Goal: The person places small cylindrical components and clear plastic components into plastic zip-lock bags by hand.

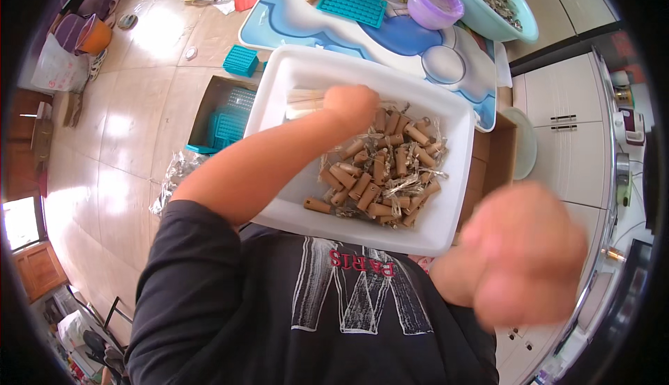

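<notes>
While left hand grips pale sticks | white tub | right hand fisted, blurred

Single head-worn fisheye view, looking steeply down the wearer's chest onto a white tray held close in front. Straight edges curve toward a dark circular rim. The tiled floor fills the left, cabinets the right.
</notes>
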{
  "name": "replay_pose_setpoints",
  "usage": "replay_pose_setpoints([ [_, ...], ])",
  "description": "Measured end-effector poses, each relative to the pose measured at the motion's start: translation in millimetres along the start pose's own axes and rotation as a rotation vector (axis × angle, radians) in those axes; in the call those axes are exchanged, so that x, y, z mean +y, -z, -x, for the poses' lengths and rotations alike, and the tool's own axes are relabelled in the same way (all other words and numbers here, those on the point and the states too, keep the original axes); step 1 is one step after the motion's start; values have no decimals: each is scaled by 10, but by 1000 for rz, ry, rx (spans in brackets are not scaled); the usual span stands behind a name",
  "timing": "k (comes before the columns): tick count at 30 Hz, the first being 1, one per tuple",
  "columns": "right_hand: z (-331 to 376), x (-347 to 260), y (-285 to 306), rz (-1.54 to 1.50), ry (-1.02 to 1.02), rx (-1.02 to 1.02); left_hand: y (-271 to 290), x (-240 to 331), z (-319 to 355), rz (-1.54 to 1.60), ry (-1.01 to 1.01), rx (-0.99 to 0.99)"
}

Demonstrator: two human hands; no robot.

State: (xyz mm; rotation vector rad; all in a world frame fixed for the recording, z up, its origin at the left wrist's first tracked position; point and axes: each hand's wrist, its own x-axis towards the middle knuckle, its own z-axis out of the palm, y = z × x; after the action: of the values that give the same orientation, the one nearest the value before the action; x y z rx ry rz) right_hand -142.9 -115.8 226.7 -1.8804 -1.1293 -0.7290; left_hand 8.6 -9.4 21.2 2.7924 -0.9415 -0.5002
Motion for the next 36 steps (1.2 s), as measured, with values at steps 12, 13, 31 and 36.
replay_pose_setpoints([
  [12,705,1013,-322,106,-890,274,1037,-1416,798,-141,370,916],
  [13,741,1062,-351,102,-946,267,936,-1165,729,-35,269,813],
  [31,1036,1186,-601,37,-1129,130,111,-49,51,536,157,-13],
  [36,1097,1210,-604,-16,-1193,194,561,-56,324,1334,269,72],
])
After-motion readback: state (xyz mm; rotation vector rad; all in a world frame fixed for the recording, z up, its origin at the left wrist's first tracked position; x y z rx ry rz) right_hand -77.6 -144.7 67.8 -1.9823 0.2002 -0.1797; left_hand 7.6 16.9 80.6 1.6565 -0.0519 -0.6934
